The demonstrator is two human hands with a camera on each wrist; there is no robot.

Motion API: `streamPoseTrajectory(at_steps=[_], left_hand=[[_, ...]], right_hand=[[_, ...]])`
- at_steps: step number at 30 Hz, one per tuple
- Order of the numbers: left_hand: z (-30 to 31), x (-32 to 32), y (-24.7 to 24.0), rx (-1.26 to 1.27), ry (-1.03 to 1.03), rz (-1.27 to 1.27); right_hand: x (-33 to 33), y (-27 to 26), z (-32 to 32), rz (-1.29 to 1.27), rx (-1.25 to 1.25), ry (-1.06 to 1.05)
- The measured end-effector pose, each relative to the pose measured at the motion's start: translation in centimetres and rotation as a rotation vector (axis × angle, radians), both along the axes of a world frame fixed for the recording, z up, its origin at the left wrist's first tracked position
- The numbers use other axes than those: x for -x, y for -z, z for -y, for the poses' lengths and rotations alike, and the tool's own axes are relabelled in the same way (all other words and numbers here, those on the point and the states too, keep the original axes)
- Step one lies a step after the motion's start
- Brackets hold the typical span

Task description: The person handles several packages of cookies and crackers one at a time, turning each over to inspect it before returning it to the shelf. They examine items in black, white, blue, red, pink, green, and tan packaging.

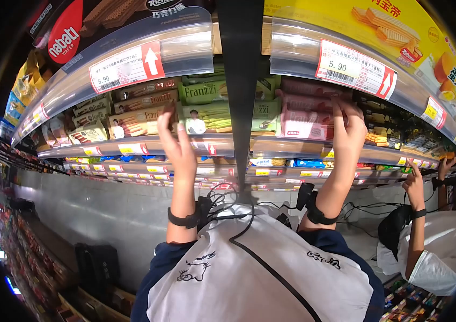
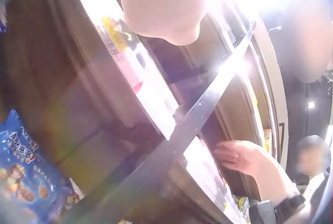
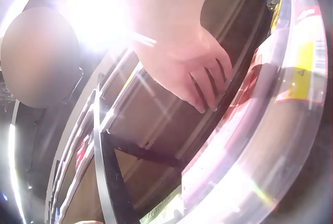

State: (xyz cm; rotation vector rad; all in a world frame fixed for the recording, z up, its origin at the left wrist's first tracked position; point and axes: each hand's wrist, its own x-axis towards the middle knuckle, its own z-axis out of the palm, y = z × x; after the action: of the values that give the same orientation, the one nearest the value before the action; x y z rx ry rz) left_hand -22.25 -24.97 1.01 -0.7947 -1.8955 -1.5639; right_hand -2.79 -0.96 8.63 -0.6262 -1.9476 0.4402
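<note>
My left hand [image 1: 178, 145] is raised in front of the shelf, its fingers extended before the tan Franzzi biscuit packs [image 1: 137, 123] and beside the green Franzzi packs [image 1: 209, 119]. Nothing shows in its grasp. In the left wrist view only a blurred part of the left hand [image 2: 164, 10] appears, its fingers hidden. My right hand [image 1: 350, 126] reaches over the right side of the pink packs [image 1: 306, 115]. Seen from the right wrist, that hand [image 3: 200, 73] has its fingers lying close together, slightly bent, fingertips near the row of pink packs [image 3: 239, 114].
A dark upright post [image 1: 241, 96] divides the shelf between my hands. Clear price strips [image 1: 185, 51] overhang the packs above. Cables [image 1: 244, 225] run over my shirt. Another person's hand [image 1: 414, 185] reaches toward the shelf at right. A blue snack bag [image 2: 26, 166] lies lower left.
</note>
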Motion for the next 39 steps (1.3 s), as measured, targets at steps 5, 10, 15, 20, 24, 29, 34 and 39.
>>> streamPoseTrajectory(at_steps=[5,10,15,20,24,29,34,39], left_hand=[[1.5,1.3,-2.0,0.067,-0.108,0.002],[0.5,3.1,-4.1,0.311,-0.123,-0.235],[-2.7,1.5,-6.2,0.579,-0.078,-0.399],[-5.2,0.1,-5.0,0.537,-0.007,-0.378],[-5.4,0.3,-4.8,0.502,0.001,-0.403],[-5.6,0.4,-4.3,0.552,-0.062,-0.478],[-6.4,0.2,-4.1,0.538,-0.108,-0.497],[-6.3,0.4,-3.7,0.546,-0.095,-0.469]], right_hand=[[-1.8,1.2,0.1,-0.020,0.097,-0.009],[-1.0,2.4,0.4,-0.058,-0.016,-0.015],[1.2,3.5,2.5,-0.060,-0.090,-0.107],[2.7,3.6,4.2,-0.051,-0.156,-0.223],[2.9,3.8,4.0,-0.076,-0.151,-0.213],[2.8,4.1,3.3,-0.087,-0.136,-0.203],[2.5,4.1,3.4,-0.080,-0.148,-0.158],[1.2,4.5,1.7,-0.006,-0.183,-0.077]])
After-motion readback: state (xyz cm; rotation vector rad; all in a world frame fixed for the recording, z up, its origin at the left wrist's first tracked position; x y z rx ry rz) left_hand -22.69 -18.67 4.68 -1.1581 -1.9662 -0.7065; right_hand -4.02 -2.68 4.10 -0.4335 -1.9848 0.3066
